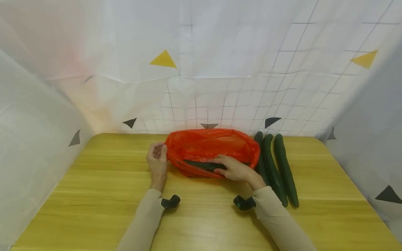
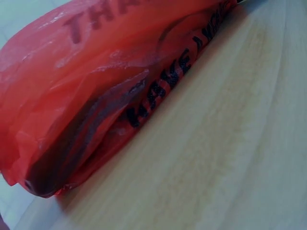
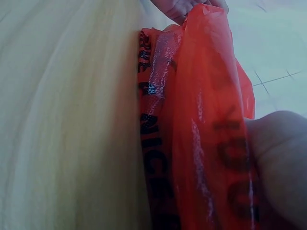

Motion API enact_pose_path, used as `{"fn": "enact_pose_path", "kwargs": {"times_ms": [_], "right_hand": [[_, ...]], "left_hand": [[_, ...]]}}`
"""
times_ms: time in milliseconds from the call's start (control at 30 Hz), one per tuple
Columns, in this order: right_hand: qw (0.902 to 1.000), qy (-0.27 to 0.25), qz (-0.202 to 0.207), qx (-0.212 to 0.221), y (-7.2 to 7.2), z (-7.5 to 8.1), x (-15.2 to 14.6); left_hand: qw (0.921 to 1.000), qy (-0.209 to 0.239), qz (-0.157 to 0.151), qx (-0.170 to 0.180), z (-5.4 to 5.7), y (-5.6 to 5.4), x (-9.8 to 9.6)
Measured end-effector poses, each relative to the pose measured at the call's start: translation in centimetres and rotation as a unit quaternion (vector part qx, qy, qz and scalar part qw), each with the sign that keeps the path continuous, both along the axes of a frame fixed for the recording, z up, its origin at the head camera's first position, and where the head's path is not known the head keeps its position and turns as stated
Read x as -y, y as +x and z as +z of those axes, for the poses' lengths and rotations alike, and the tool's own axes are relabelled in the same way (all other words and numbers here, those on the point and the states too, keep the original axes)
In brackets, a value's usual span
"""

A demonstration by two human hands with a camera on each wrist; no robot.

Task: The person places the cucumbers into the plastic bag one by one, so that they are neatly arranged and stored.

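A red plastic bag (image 1: 213, 139) lies on its side with its mouth spread wide. My left hand (image 1: 157, 158) pinches the rim at the bag's left end. Inside the mouth lies a dark green cucumber (image 1: 198, 164); my right hand (image 1: 235, 169) reaches in and holds it between fingers and thumb. Through the thin plastic (image 2: 72, 62) in the left wrist view, a long dark shape shows above black printed letters. In the right wrist view, part of my right hand (image 3: 283, 158) is behind the bag wall (image 3: 206, 110), and my left hand (image 3: 175, 7) is at the far end.
Three more cucumbers lie side by side to the right of the bag: one against it (image 1: 259, 139), a middle one (image 1: 273, 165) and an outer one (image 1: 285, 167). The wooden table (image 1: 94, 195) meets a white patterned sheet (image 1: 213, 94) at the back.
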State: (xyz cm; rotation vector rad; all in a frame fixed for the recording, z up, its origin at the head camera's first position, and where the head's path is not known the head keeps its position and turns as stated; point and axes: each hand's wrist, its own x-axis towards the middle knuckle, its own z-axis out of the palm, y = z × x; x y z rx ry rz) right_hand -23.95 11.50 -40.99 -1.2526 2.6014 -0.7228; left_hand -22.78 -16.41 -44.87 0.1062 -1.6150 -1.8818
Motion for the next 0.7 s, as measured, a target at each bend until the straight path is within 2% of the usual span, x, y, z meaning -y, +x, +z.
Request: {"fn": "enact_pose_path", "kwargs": {"times_ms": [233, 433, 500, 600, 700], "right_hand": [[0.9999, -0.002, -0.012, -0.009, 0.2, -0.3, -0.2], [0.9994, -0.012, -0.023, -0.023, 0.4, -0.5, -0.1], [0.9992, -0.012, -0.028, -0.028, 0.5, -0.6, -0.1], [0.9985, -0.016, -0.042, -0.033, 0.7, -0.6, -0.4], [0.9972, -0.033, -0.061, -0.026, 0.8, -0.4, -1.1]], "left_hand": [[1.0, -0.002, -0.002, 0.003, 0.0, -0.1, -0.1], [0.9999, -0.008, -0.012, -0.003, 1.9, 1.1, -0.3], [0.9999, -0.007, -0.013, -0.001, 2.3, 1.3, -0.4], [0.9998, 0.001, -0.019, 0.006, 2.1, 1.3, -0.3], [0.9998, 0.009, -0.018, 0.007, 1.1, 0.7, -0.2]]}}
